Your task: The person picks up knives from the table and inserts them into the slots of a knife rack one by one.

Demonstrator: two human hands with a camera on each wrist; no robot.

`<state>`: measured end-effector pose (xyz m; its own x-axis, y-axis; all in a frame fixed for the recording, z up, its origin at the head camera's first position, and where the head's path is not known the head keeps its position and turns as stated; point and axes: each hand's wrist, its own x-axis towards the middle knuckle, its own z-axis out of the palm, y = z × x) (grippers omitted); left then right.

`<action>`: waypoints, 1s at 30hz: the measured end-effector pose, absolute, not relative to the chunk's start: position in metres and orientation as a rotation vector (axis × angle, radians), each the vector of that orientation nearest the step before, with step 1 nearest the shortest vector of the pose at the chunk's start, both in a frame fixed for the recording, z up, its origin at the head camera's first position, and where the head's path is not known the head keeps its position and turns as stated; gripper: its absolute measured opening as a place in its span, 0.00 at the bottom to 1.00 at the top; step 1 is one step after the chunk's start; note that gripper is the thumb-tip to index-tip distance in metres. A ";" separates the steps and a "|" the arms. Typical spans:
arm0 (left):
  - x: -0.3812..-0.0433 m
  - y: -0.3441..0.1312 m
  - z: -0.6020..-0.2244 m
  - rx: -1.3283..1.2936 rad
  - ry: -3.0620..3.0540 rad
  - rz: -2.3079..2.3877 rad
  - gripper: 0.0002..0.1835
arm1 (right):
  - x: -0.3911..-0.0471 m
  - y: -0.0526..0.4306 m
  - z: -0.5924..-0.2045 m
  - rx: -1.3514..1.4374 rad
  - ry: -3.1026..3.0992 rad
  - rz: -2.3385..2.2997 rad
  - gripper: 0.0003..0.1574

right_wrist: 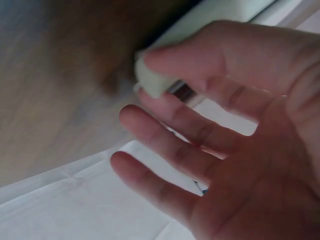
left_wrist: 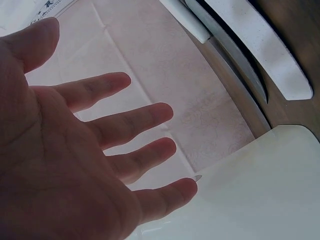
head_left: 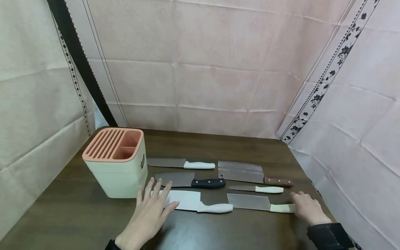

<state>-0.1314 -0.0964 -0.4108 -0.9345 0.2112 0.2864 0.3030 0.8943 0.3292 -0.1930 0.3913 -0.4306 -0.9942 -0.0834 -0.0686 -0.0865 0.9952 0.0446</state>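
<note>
At the right, my right hand [head_left: 309, 209] pinches the butt of the pale green handle of a cleaver [head_left: 248, 201]. The right wrist view has the thumb on one side of that handle [right_wrist: 155, 77] and fingers under it; the outer fingers stick out loosely. My left hand [head_left: 148, 213] is spread wide with straight fingers and holds nothing. It hovers by the blade of a white knife [head_left: 215, 208], covering part of it. Beyond lie a black-handled knife [head_left: 207, 183], a white-handled knife [head_left: 199, 165], a brown-handled cleaver [head_left: 240, 171] and a small paring knife [head_left: 269, 189].
A pale green knife block [head_left: 115, 178] with a pink slotted top stands on the left of the dark wooden table [head_left: 200, 139]. Its top has narrow slots and two wider compartments. Pale cloth [head_left: 200, 80] hangs behind and along both sides.
</note>
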 end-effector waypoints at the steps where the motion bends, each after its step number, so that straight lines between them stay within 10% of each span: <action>1: -0.131 -0.096 -0.410 -0.384 -2.822 -0.546 0.32 | -0.194 0.394 -0.431 -0.134 3.068 0.073 0.13; 30: -0.127 -0.105 -0.390 -0.431 -2.805 -0.591 0.34 | -0.202 0.409 -0.284 -0.903 2.735 -0.804 0.16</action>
<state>-0.1268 -0.1046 -0.3903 -0.9272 0.2342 0.2923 0.3322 0.8747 0.3529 -0.2023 0.4094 -0.2844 -0.8073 -0.5897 0.0238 -0.5088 0.6751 -0.5342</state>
